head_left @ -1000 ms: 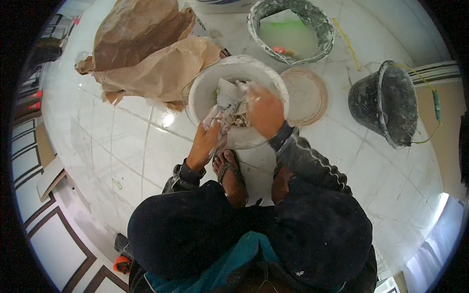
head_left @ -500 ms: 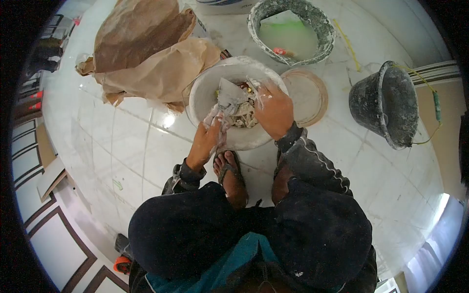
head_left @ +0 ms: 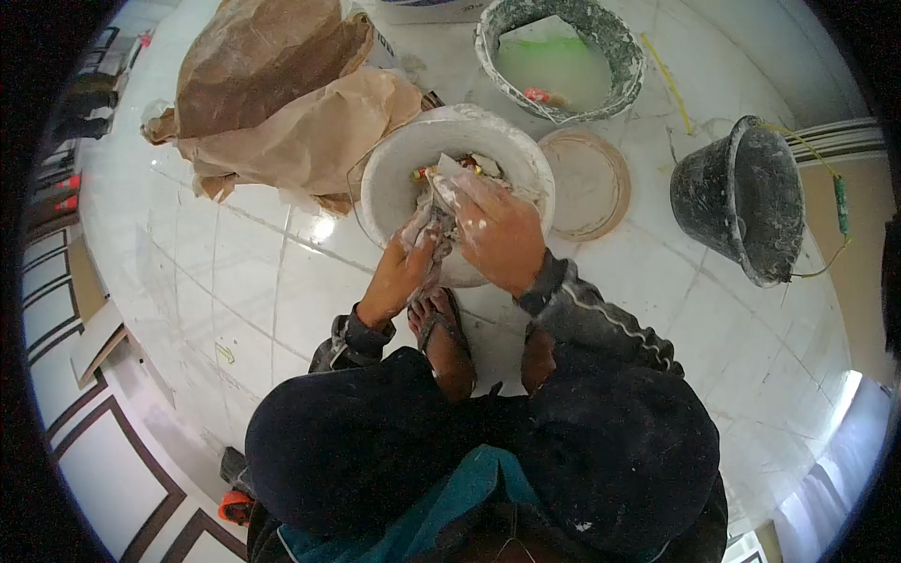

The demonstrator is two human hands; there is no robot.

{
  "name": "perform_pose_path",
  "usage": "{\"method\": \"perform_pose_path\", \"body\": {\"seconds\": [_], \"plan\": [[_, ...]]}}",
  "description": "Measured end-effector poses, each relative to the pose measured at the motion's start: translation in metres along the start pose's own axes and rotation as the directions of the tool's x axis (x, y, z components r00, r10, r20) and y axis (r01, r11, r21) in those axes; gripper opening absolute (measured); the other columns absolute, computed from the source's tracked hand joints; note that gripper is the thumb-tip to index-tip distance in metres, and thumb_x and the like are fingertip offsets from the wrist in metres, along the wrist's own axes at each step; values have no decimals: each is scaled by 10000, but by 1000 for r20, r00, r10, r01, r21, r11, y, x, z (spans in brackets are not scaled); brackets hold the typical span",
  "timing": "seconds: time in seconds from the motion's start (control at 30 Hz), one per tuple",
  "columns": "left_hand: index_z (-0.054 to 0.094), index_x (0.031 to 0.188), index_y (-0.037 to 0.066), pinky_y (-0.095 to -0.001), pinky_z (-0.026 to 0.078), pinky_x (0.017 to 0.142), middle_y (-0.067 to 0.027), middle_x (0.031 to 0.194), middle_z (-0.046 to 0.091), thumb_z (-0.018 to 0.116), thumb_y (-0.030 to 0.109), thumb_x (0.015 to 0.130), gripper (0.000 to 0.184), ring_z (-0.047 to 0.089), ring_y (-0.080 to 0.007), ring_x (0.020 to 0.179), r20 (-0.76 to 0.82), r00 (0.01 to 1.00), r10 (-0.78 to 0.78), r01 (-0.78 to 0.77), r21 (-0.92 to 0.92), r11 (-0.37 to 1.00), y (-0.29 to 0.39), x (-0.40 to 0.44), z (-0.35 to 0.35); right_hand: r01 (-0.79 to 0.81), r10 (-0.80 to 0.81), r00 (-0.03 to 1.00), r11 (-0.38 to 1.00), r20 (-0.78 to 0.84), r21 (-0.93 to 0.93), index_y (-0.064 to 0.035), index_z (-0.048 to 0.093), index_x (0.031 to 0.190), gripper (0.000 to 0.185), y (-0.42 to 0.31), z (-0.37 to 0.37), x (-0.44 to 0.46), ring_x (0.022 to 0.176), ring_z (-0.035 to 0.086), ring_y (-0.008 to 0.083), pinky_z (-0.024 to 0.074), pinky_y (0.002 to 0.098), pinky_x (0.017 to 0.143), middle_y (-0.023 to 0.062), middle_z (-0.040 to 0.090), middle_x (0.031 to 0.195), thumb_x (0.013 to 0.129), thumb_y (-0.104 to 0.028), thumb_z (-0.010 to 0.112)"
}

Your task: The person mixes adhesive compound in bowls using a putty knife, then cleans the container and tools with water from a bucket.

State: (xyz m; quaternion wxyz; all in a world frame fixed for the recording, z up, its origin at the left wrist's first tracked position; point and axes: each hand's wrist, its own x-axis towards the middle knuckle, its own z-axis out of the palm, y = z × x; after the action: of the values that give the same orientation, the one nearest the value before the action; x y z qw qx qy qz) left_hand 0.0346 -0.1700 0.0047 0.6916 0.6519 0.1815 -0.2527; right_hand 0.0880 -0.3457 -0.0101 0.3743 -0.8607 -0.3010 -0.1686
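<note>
Both my hands are over a white bucket [head_left: 380, 178] smeared with plaster, standing between my feet and the torn paper bag. My left hand [head_left: 399, 267], coated with wet white paste, is closed round a putty knife [head_left: 435, 194] at the near rim. My right hand [head_left: 497, 230] is closed, fingers pointing away from me, against the left hand's fingertips. A thin flat scraper blade [head_left: 447, 166] shows at its fingers; most of it is hidden. Beyond the hands, scraps and bits of coloured wrapper [head_left: 483, 164] lie in the bucket.
A crumpled brown paper bag [head_left: 310, 131] lies at the upper left. Beyond the bucket stands a black tub [head_left: 483, 42] with cloudy water. A round plaster-marked lid [head_left: 610, 192] lies beside the bucket; farther right a black pail [head_left: 704, 192] leans over. Glossy tiles [head_left: 253, 281] cover the floor.
My right hand has moved left and toward me, from the bucket's right side to my left hand. The putty knife's broad blade, earlier in plain view, is now mostly covered.
</note>
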Motion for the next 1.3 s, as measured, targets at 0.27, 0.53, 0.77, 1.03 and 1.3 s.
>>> {"method": "perform_pose_path", "body": {"seconds": [0.27,0.53,0.77,1.03,1.3], "plan": [[472,1278,-9,-219,458,740,0,1005,549,458,171,989,341,532,-68,860,40,999,3,-5,56,998,-13,8,-13,-69,70,997,996,13,-64,-28,620,1101,292,11,-9,9,901,619,316,522,415,771,129,608,1059,837,-107,523],[349,1413,38,-215,442,615,-35,999,553,454,249,1007,470,516,-86,759,39,999,-27,31,-109,994,-2,-4,-23,-434,436,871,899,228,-59,95,565,1164,412,21,-27,3,1072,574,399,461,447,932,260,566,1203,802,-102,566],[436,1294,80,-206,297,363,-47,841,551,480,337,991,399,425,-68,487,-38,997,62,-69,-246,967,-5,3,-9,-171,162,973,985,165,37,117,565,1140,378,-4,-7,-15,1051,579,398,455,437,945,251,487,1301,817,-78,551],[449,1259,78,-206,313,374,-29,823,529,464,309,1000,347,418,-65,487,16,1000,-21,23,-138,990,4,-4,-12,-417,430,887,903,170,-109,96,584,1126,357,18,1,-22,1036,589,393,473,444,906,268,565,1204,810,-66,545],[430,1306,76,-209,323,375,-19,798,521,452,287,1003,370,419,-65,495,-5,1000,-18,17,-148,989,-3,2,-17,-321,347,881,938,321,-131,61,604,1076,305,22,16,-19,1023,586,350,493,439,866,220,582,1100,841,-119,529]]}}
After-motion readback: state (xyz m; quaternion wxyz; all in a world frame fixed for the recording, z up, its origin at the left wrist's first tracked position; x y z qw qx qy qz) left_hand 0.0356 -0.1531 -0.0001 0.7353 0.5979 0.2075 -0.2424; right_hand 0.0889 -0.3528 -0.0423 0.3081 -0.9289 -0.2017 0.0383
